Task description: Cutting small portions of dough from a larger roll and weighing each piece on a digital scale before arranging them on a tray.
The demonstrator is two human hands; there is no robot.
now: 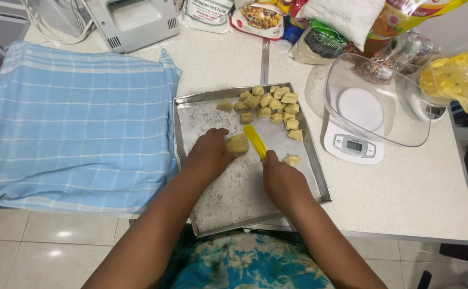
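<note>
Leftmost, draped a blue checked cloth (76,126) over a pale speckled table (405,192) above tiled floor. Pinched a soft dough lump (237,144) in curled left hand (208,152) fingers on the floured metal tray (234,192). Gripped a yellow plastic cutter (255,141) in the closed right hand (281,181), beside cut dough pieces (270,104). Farther right, showed a scale (353,142) under a clear bowl (376,104), bags cut off above.
</note>
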